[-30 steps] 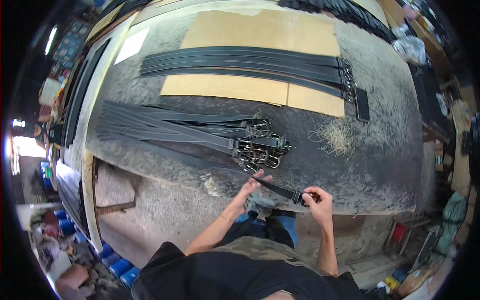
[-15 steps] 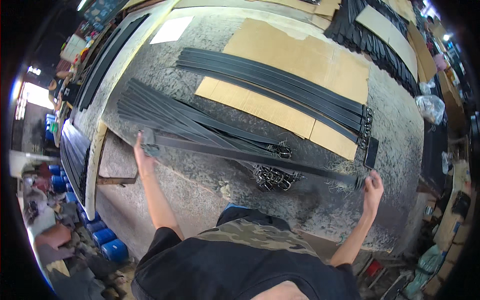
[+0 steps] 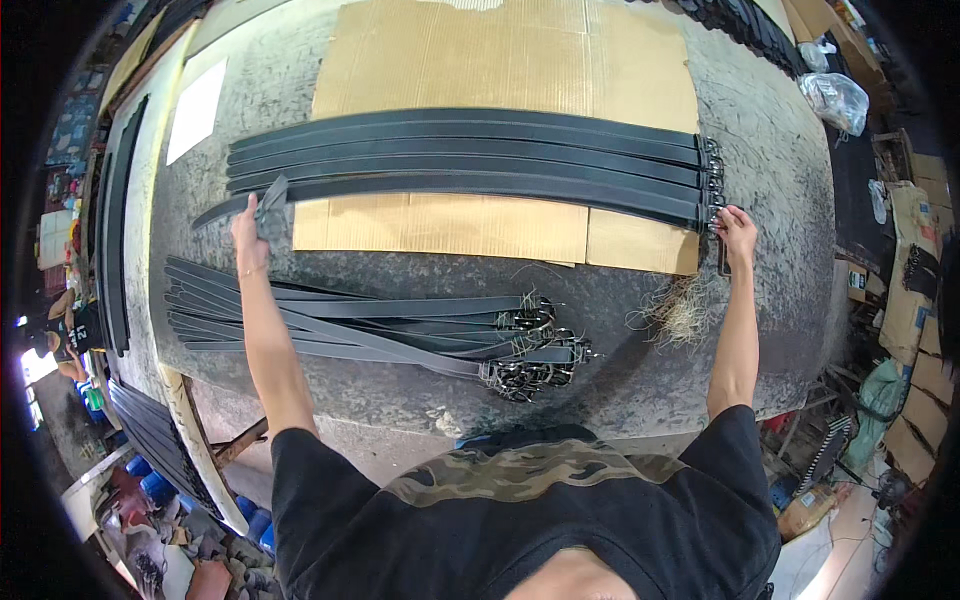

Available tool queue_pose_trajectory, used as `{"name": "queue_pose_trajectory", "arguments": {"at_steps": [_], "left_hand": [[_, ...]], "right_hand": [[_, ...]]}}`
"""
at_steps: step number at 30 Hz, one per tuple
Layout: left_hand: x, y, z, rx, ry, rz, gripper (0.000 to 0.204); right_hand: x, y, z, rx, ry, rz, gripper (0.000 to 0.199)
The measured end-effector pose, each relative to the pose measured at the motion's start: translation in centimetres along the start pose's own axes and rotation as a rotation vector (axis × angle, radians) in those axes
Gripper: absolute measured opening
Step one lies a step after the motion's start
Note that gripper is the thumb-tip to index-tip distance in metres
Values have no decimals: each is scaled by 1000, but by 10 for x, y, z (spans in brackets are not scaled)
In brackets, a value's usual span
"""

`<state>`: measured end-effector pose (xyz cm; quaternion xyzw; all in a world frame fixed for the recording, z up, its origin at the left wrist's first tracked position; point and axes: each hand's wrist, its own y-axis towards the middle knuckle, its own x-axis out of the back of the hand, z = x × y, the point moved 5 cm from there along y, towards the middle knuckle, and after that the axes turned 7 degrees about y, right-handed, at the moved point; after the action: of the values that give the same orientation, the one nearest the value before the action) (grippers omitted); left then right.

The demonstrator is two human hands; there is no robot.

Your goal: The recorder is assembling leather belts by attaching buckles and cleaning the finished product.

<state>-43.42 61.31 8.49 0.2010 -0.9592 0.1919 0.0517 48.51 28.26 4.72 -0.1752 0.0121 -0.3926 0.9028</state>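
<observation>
Table (image 3: 780, 170): grey, worn, with rounded edges.
Cardboard (image 3: 500, 60): tan sheet across the far middle.
Laid belts (image 3: 470, 150): black straps side by side on the cardboard, buckles toward the right edge.
Belt pile (image 3: 380, 325): loose black straps near the front edge.
Stretched belt (image 3: 480, 185): nearest strap of the row, spanning both hands.
Left hand (image 3: 250, 225): pinching its tip end.
Right hand (image 3: 737, 225): closed on its buckle end.

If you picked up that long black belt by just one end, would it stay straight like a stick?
Probably not. The belt seems floppy: its tip curls up at the left hand, and the pile of belts nearby lies bent and crossed. The buckle end by the right hand would likely hang heavier.
</observation>
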Motion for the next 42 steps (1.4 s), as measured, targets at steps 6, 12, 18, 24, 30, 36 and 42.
{"name": "queue_pose_trajectory", "arguments": {"at_steps": [6, 12, 18, 24, 30, 36, 42], "left_hand": [[-31, 11, 52, -49, 1076, -117, 51], [-121, -52, 6, -1010, 1238, -44, 55], [-141, -75, 31, -1058, 1593, 241, 44], [-132, -67, 37, -1187, 1671, 212, 36], [-161, -85, 32, -1285, 1545, 401, 36], [-141, -78, 29, -1120, 1514, 398, 34], [-150, -77, 23, -1090, 1422, 268, 37]], "right_hand": [[-6, 2, -14, 41, -217, -88, 24], [28, -4, -19, 8, 141, -82, 29], [4, -19, -33, 103, -234, -249, 35], [-5, -42, -31, 277, -712, -699, 56], [9, -37, -82, -95, -143, -799, 56], [-12, -41, -85, -93, -15, -656, 41], [-5, -39, -75, -21, -171, -608, 35]]}}
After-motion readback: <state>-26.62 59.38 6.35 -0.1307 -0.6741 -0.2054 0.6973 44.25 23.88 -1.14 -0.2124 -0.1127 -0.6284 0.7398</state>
